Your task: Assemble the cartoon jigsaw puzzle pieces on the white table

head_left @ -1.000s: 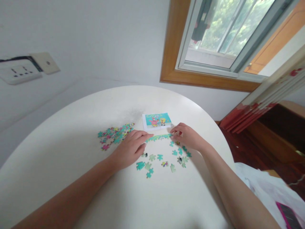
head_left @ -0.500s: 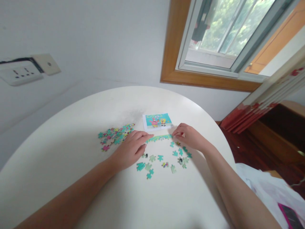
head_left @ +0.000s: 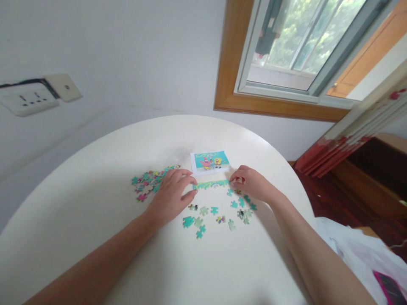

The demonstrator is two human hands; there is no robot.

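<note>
A strip of joined jigsaw puzzle pieces (head_left: 211,184), green and yellow, lies flat on the table between my hands. My left hand (head_left: 171,195) has its index finger and thumb on either side of the strip's left end, touching it. Closed at the right end is my right hand (head_left: 249,183), its fingertips pinched against the strip; they partly hide that end. Above the strip lies the reference picture (head_left: 210,162) with cartoon figures. Loose puzzle pieces (head_left: 214,210) are scattered below the strip and near my right wrist.
A heap of mixed puzzle pieces (head_left: 146,183) lies left of my left hand, partly behind it. The round white table (head_left: 127,254) meets the wall near a socket (head_left: 30,99) and a window (head_left: 282,46). A white plastic bag (head_left: 346,241) is at the right.
My left hand has shifted slightly left, from over the strip's upper left part to its left end, uncovering more of it. My right hand stays at the right end.
</note>
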